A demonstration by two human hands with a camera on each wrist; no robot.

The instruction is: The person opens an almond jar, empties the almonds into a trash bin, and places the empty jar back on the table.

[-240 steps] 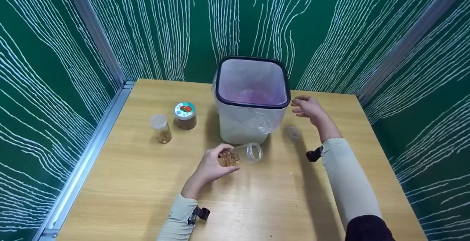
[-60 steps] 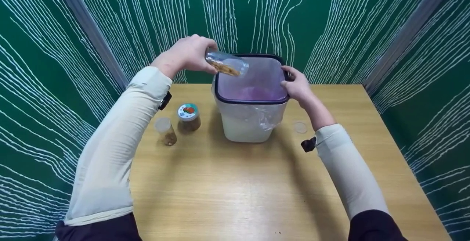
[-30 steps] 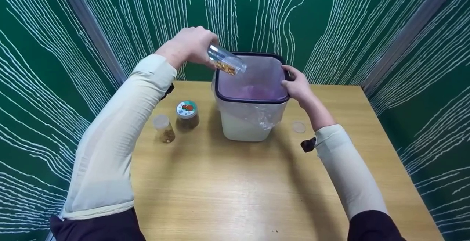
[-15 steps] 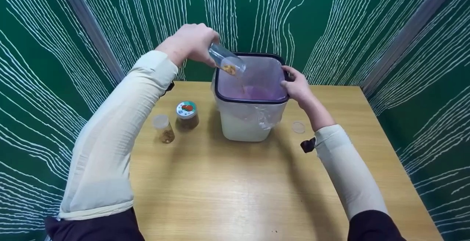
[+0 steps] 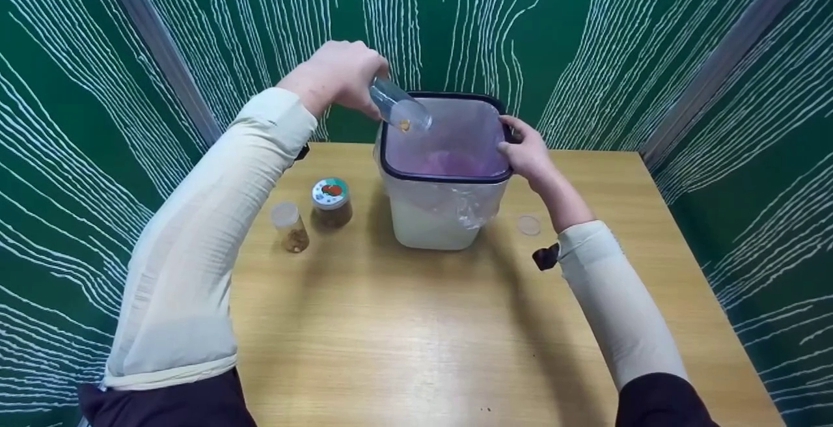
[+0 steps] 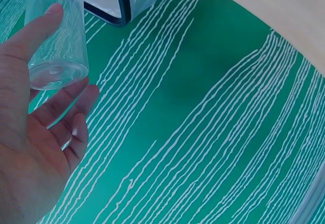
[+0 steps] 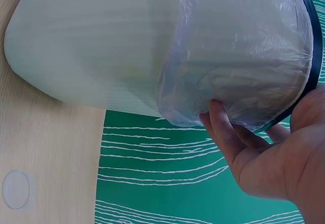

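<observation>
Tilted mouth-down over the trash can (image 5: 436, 222), a clear plastic jar (image 5: 394, 98) is held by my left hand (image 5: 345, 75). Only a few golden-brown pieces show near its mouth. In the left wrist view, the thumb and fingers grip the jar (image 6: 58, 46) and its bottom end looks bare. My right hand (image 5: 526, 150) grips the black rim of the can on its right side. In the right wrist view, fingers of the right hand (image 7: 274, 158) touch the plastic liner (image 7: 228, 56) that hangs over the can's outside.
Left of the can stand a lidded jar (image 5: 296, 232) with brown pieces and a wider jar (image 5: 332, 202) with a printed lid. A clear round lid (image 5: 528, 224) lies on the wooden table (image 5: 416, 336) to the right. Green walls with white lines enclose the table.
The left hand has lifted the jar from the table to above the can and tilted it. Its pieces have poured into the can. The right hand has moved onto the rim.
</observation>
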